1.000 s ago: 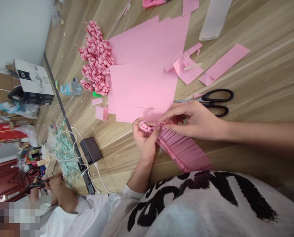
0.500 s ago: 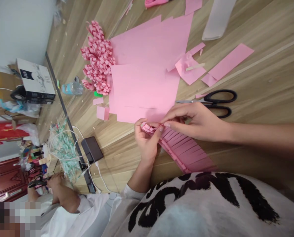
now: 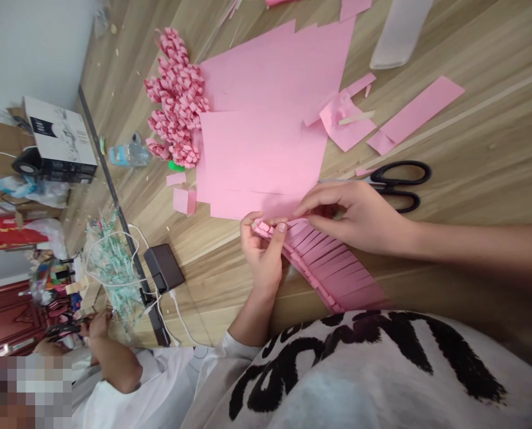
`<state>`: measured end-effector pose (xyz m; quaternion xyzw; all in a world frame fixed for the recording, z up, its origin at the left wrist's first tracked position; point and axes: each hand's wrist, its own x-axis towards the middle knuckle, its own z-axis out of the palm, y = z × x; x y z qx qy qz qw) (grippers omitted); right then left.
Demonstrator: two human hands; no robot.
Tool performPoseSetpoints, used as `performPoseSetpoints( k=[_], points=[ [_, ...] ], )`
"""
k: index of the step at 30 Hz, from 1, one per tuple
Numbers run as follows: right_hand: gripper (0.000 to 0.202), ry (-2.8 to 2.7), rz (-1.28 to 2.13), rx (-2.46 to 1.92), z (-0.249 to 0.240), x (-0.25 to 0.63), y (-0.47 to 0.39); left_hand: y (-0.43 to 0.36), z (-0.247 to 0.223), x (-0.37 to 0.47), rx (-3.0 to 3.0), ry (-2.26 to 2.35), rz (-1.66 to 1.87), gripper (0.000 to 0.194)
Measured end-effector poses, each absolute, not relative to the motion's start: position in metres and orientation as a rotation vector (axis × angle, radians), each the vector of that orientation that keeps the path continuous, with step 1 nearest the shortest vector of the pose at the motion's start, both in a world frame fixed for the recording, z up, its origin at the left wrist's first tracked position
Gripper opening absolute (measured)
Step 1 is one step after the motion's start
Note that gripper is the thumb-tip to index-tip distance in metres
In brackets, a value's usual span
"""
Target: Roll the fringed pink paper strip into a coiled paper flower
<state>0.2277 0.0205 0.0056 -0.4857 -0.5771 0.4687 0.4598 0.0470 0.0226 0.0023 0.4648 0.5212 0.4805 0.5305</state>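
A pink paper strip cut into a fringe (image 3: 332, 262) slants from my left hand toward the shirt, with small folded loops along one edge. My left hand (image 3: 264, 253) pinches its upper end between thumb and fingers. Just right of that grip, my right hand (image 3: 359, 211) hovers over the fringe, thumb and index finger apart and nothing visible between them. Black-handled scissors (image 3: 402, 186) lie on the table beyond my right hand, their blades partly covered by it. Pink paper sheets (image 3: 266, 155) lie flat in front of both hands.
A pile of curled pink paper flowers (image 3: 176, 101) sits left of the sheets. Pink offcuts (image 3: 420, 113) and a translucent strip (image 3: 402, 33) lie to the right. Leftward are a dark box with white cables (image 3: 164, 268), a plastic bottle (image 3: 129, 155) and another person's arm (image 3: 116, 360).
My right thumb and index finger have parted from the fringe piece they were pinching by my left thumb. My left hand keeps its grip. The view has shifted slightly.
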Motion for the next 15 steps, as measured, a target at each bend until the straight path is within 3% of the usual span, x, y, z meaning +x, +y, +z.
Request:
performPoseSetpoints(
  k=[15],
  points=[
    [0.013, -1.364, 1.188, -0.996, 0.0086, 0.2285, 0.0168, 0.0225, 0.0042, 0.0487, 1.073, 1.238, 1.111, 0.052]
  ],
)
